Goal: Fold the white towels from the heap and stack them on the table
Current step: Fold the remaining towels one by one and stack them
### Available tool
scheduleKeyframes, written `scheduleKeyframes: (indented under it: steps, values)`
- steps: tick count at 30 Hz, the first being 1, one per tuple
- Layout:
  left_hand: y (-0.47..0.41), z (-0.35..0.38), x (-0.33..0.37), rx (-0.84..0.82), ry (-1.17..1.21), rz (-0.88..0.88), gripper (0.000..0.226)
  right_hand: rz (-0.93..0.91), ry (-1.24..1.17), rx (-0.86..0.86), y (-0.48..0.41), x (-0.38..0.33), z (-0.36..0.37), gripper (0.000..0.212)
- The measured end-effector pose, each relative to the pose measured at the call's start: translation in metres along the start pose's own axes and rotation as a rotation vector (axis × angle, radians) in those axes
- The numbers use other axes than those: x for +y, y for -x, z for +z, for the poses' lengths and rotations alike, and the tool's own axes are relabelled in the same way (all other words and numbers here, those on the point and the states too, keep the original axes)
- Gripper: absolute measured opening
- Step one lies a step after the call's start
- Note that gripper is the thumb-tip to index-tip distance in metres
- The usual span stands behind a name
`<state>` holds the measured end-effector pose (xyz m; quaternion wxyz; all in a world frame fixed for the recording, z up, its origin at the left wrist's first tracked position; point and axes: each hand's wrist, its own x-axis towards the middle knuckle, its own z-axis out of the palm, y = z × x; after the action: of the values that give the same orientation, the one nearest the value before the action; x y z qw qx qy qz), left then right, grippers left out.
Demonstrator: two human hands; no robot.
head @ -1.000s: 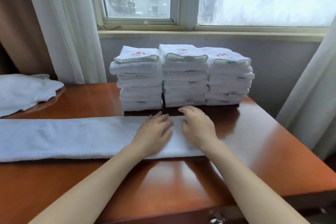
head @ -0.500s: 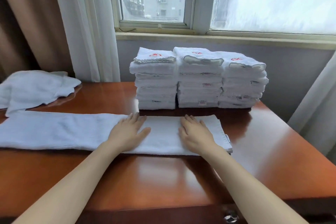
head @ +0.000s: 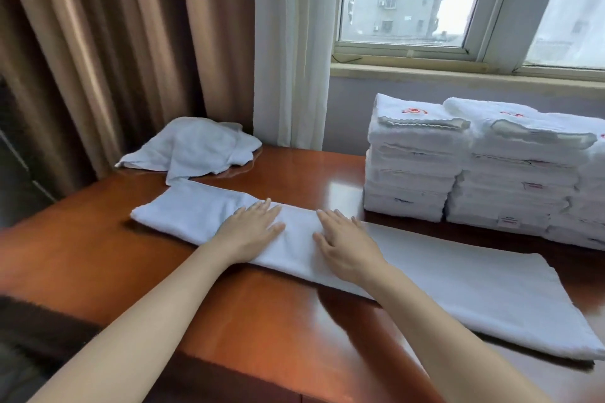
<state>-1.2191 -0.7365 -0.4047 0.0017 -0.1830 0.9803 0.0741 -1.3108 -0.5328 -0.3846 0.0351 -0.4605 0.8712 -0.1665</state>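
A long white towel [head: 458, 285], folded into a narrow strip, lies across the brown wooden table [head: 98, 255]. My left hand [head: 252, 229] and my right hand [head: 343, 245] lie flat on it side by side, fingers straight, pressing the cloth left of its middle. A small crumpled heap of white towels [head: 193, 147] sits at the back left of the table. Stacks of folded white towels [head: 474, 167] with red embroidery on top stand at the back right, below the window.
Brown curtains [head: 114, 42] and a white sheer curtain [head: 288, 42] hang behind the table at the left. A window sill [head: 458, 70] runs above the stacks. The table's front edge is close to my arms.
Both hands have slid left along the towel strip, staying flat on it. The camera has turned left, so the stacks now sit at the right and the heap is nearer the centre.
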Motion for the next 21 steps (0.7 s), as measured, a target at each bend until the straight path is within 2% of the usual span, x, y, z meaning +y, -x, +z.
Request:
scheduleKeyframes:
  steps: [8,13,21]
  values:
    - [-0.001,-0.01,-0.087,0.017,-0.027,-0.166,0.061,-0.124,0.014,-0.042,-0.057,-0.059,0.027,0.038]
    - [0.001,-0.014,-0.132,0.032,-0.046,-0.333,0.062,-0.143,0.018,-0.101,-0.077,-0.077,0.044,0.053]
    - [0.006,-0.019,-0.162,0.038,0.012,-0.582,0.067,-0.159,0.111,-0.085,-0.082,-0.07,0.064,0.054]
